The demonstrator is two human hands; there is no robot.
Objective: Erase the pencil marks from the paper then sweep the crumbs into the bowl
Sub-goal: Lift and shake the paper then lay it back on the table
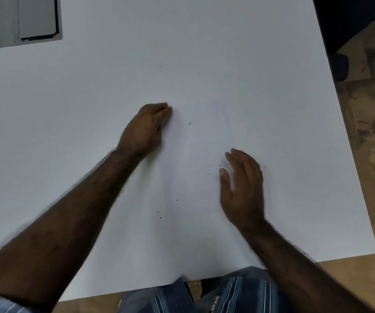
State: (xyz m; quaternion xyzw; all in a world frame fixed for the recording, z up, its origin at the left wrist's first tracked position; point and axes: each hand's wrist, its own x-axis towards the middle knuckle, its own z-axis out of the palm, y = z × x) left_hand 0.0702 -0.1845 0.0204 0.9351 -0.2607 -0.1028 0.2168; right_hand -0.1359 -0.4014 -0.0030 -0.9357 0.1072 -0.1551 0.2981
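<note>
**Two flat hands, a few dark crumbs between them**

While both forearms reach over the white table (69, 109), the left hand (145, 129) lies on its edge with fingers straight and together, gripping nothing. The right hand (241, 188) rests nearer the body, fingers relaxed and spread, also holding nothing. The paper cannot be told apart from the white tabletop. A few dark crumbs (159, 214) lie scattered between and below the hands. A grey box (37, 19) sits at the far left corner.
</note>
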